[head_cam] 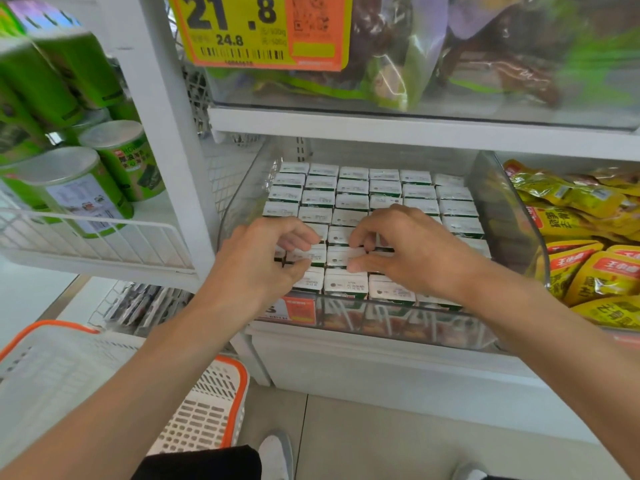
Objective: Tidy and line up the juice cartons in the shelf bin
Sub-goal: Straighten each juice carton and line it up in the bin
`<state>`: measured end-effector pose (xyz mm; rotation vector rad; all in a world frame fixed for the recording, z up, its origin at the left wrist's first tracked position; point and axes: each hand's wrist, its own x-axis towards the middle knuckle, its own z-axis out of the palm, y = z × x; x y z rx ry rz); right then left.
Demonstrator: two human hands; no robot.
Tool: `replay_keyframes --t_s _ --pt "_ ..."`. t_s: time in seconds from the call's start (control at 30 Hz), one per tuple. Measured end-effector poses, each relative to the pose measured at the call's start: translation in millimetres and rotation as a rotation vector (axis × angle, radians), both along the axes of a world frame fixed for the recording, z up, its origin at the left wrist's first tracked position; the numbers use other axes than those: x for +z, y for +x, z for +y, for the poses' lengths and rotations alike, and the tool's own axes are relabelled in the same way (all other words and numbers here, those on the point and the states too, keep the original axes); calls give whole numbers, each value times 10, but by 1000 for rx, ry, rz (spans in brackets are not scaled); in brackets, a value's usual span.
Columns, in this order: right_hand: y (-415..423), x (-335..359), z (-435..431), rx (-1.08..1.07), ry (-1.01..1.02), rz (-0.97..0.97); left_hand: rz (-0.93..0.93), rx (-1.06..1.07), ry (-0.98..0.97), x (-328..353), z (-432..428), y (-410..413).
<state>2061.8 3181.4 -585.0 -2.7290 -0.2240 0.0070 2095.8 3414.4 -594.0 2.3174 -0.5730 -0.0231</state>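
Note:
A clear plastic shelf bin [509,209] holds several rows of small juice cartons [353,188] standing upright, white tops showing. My left hand [266,254] is over the front-left cartons, fingers curled, thumb and fingertips pinching a carton [308,254] in the second row. My right hand [405,247] is beside it, fingers and thumb curled round a carton [341,256] near the middle of the front rows. The cartons under both hands are partly hidden.
Green canisters [114,157] stand on a wire shelf to the left. Yellow snack bags [588,258] fill the bin to the right. A shelf with bagged goods and a yellow price tag [259,29] hangs above. A white-and-orange basket [194,410] sits at lower left.

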Motion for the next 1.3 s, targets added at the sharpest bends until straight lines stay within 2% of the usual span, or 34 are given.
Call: replay_keyframes --t_s 0.13,0.3,0.67,0.77,0.9,1.03,1.17,1.3 --pt "19 50 -1 21 -8 46 2 -3 2 10 -1 -9" --pt "62 108 39 57 -150 51 5 -4 -3 18 0 -20" --pt "23 34 -30 76 -13 79 -9 -2 9 63 -44 -47" --pt "-30 59 -69 79 120 47 -8 -40 -31 77 -58 -52" --pt "-121 149 -56 32 350 -193 86 -167 -90 128 -107 -107" --pt "-255 177 48 -53 623 -337 155 -202 -288 170 -167 -115" --pt "-389 182 73 -141 839 -293 225 -153 -399 202 -198 -125" --pt "-497 96 71 -219 894 -189 279 -143 -445 211 -203 -148"
